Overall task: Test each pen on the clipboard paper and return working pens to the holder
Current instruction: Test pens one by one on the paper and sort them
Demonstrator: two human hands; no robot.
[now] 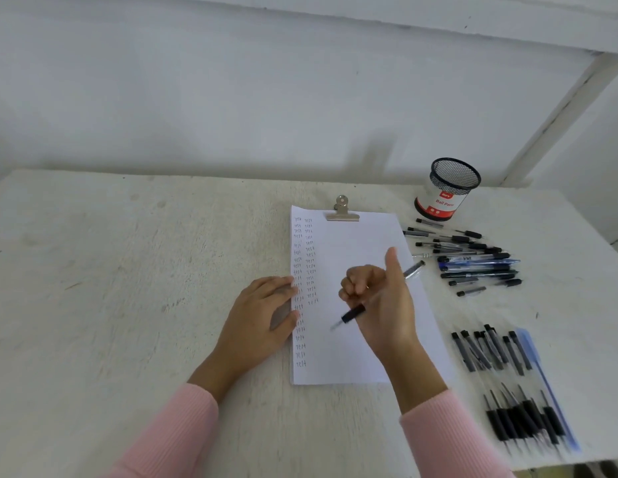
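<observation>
Two pen piles (473, 262) (507, 384) rt of paper (352, 239); L hand (262, 312) flat, R hand (386, 305) grips pen (353, 313).

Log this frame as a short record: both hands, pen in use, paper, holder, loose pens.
paper: clipped, columns of written marks down left side
left hand: fingers flat on paper's left edge
right hand: grips pen, thumb raised
pen: tip points lower left; contact unclear
holder: upright, far right, no pens sticking out
loose pens: far pile beside holder; near group at right
</observation>
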